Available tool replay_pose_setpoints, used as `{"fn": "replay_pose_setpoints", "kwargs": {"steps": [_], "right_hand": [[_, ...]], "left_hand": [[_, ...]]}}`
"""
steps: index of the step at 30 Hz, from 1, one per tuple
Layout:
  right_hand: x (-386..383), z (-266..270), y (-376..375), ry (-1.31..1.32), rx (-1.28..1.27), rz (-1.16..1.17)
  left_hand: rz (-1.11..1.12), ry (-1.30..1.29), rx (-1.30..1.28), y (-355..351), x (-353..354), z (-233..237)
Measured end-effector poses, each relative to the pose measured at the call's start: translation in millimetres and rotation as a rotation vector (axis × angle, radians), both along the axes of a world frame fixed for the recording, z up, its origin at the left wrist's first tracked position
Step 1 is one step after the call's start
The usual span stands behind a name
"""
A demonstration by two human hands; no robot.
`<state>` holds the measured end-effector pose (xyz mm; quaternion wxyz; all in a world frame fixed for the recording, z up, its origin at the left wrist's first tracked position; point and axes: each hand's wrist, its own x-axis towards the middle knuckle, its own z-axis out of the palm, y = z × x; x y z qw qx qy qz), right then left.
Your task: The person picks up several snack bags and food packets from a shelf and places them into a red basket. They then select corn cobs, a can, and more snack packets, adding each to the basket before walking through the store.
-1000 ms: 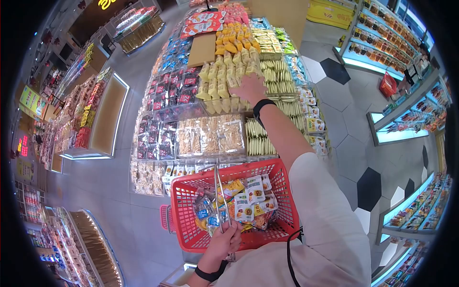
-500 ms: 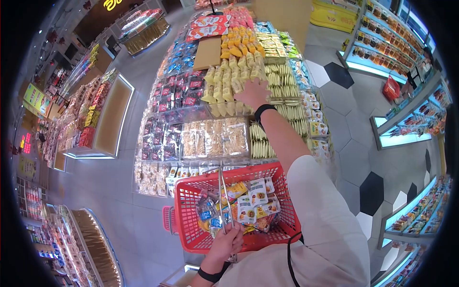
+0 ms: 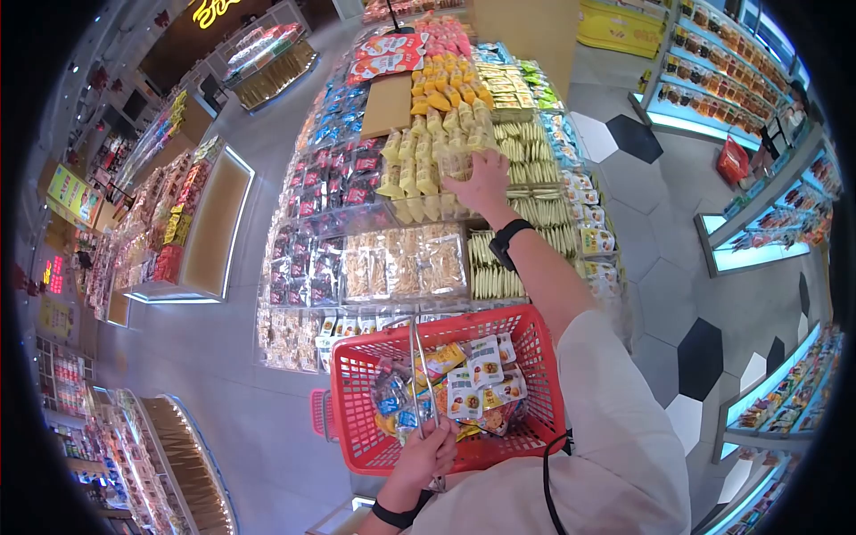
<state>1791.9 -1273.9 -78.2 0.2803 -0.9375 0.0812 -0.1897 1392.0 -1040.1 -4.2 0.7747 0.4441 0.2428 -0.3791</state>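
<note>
Yellow packets (image 3: 409, 153), labels (image 3: 408, 176) illegible, under right hand (image 3: 483, 183), basket (image 3: 358, 426) in left hand (image 3: 430, 453)

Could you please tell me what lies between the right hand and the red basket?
In the head view, between the right hand and the red basket lie clear packs of pale sticks and thin pale-green packets, side by side.

The basket (image 3: 357, 456) looks like smooth red plastic with a slight sheen, its handle (image 3: 421, 370) like shiny bare metal. The packets inside (image 3: 464, 392) have glossy, crinkled plastic film, as do the yellow packets (image 3: 417, 169). The tray fronts (image 3: 352, 218) are clear, glossy plastic. The brown panel (image 3: 387, 105) appears matt, like cardboard. The sleeve (image 3: 615, 401) is pale, matt cloth; the floor (image 3: 267, 352) is smooth, with a soft sheen.
</note>
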Motion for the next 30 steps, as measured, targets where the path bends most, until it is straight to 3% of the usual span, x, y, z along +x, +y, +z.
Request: {"fn": "replay_pose_setpoints", "kwargs": {"steps": [9, 18, 21, 24, 30], "right_hand": [[-11.7, -12.9, -9.3, -0.400, -0.002, 0.057], [-17.9, -4.6, -11.9, -0.443, 0.034, 0.203], [-10.3, -15.6, -10.0, -0.497, 0.168, 0.229], [-6.5, -26.4, -8.2, -0.321, -0.016, 0.263], [-4.1, -28.0, 7.1, -0.098, 0.124, 0.322]], "left_hand": [[-0.002, 0.008, 0.012, -1.4, -0.3, 0.8], [-0.003, 0.005, 0.064, -5.0, 0.2, 5.7], [-0.001, 0.003, 0.058, -4.9, 0.1, 5.4], [0.006, 0.012, 0.057, -5.1, -1.2, 5.6], [0.011, 0.015, 0.058, -5.0, -2.1, 5.2]]}}
